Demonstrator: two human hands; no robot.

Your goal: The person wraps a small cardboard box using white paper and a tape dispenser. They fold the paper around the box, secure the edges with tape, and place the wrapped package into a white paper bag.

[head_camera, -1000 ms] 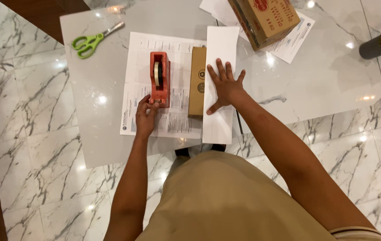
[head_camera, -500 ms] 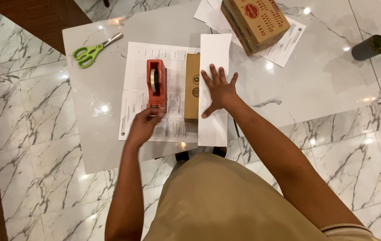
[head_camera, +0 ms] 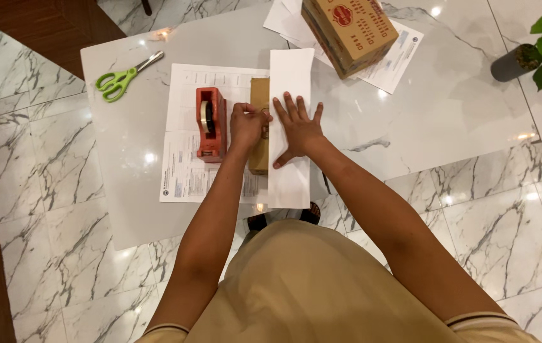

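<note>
Tape dispenser (head_camera: 211,124) left of box (head_camera: 259,92)

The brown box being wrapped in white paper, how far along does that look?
Early. White paper is folded over one side of the brown box; the right hand presses it flat. The left hand is at the seam beside the red tape dispenser. The rest of the box is still bare; no tape shows.

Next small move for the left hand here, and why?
Probably press the left hand down where the white paper edge meets the small brown box. The right hand lies flat holding the paper over the box, and the left fingers are pinched at that seam, beside the red tape dispenser. Whether they hold tape is unclear.
</note>
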